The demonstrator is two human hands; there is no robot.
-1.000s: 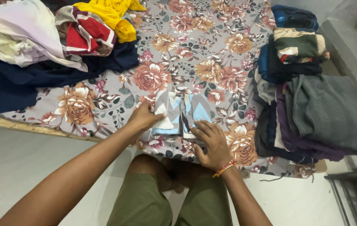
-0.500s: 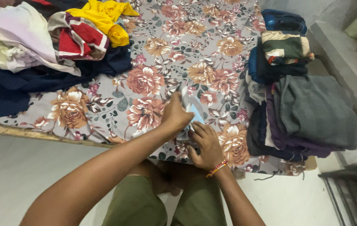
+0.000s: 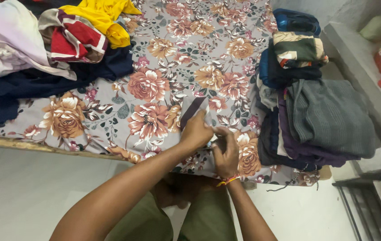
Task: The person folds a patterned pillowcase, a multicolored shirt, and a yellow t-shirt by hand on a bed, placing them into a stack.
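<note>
Head view: a small folded cloth (image 3: 195,109) is being held on the floral bedsheet (image 3: 154,58), near its front edge. The left hand (image 3: 195,132) is being curled over it, fingers pinching. The right hand (image 3: 226,154) is being pressed alongside, gripping. Folded stack (image 3: 324,116) lying right; loose clothes (image 3: 43,49) left.

Grey bedsheet (image 3: 110,111) with orange-pink flowers; yellow garment (image 3: 105,18); red-and-white striped garment (image 3: 72,42); grey ribbed folded cloth (image 3: 328,116); navy cloth (image 3: 29,85).
</note>
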